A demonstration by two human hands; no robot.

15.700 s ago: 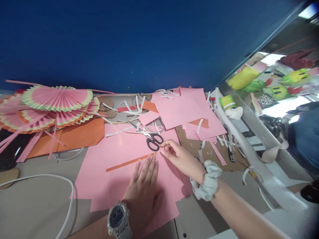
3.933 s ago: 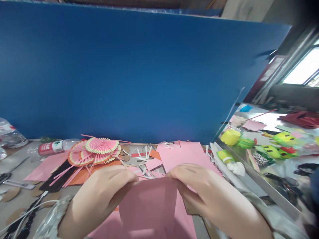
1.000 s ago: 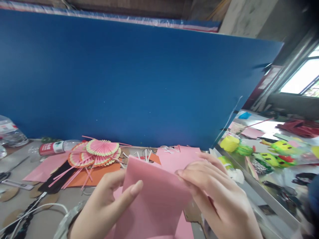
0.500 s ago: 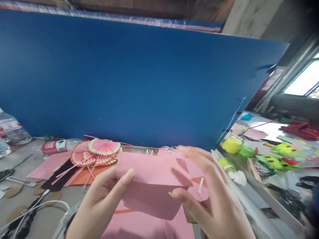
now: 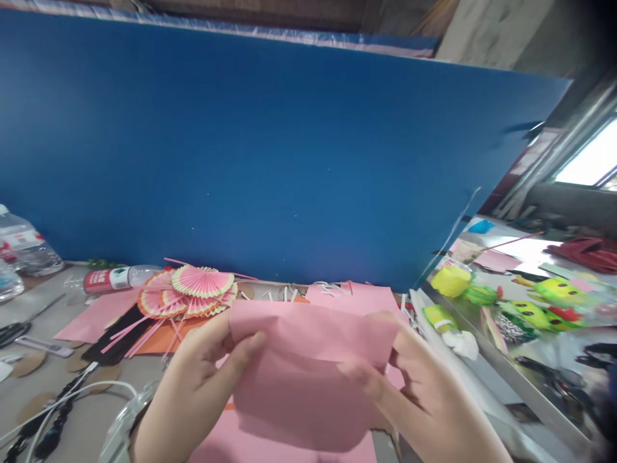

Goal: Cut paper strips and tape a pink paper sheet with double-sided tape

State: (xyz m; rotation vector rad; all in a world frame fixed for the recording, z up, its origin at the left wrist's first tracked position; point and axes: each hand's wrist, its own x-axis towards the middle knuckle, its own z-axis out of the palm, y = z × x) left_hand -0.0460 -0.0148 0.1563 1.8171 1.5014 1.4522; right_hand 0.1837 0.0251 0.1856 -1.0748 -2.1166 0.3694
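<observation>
A folded pink paper sheet (image 5: 308, 373) is held up in front of me by both hands. My left hand (image 5: 193, 392) pinches its left edge, thumb on the front face. On the other side, my right hand (image 5: 424, 399) grips the right edge, thumb in front and fingers behind. The top edge is folded over toward me. Beneath it a larger pink sheet (image 5: 250, 447) lies on the table, and a transparent watch (image 5: 123, 424) is on my left wrist.
A blue board (image 5: 270, 167) stands upright behind the table. Pleated pink paper fans (image 5: 193, 289) lie at left on orange paper, near a bottle (image 5: 116, 278) and white cable (image 5: 58, 405). More pink sheets (image 5: 357, 297) lie behind. Yellow-green toys (image 5: 463, 280) sit at right.
My right hand has come back onto the sheet's right edge after lifting off. The sheet now hangs flatter between both hands, its top fold pressed down.
</observation>
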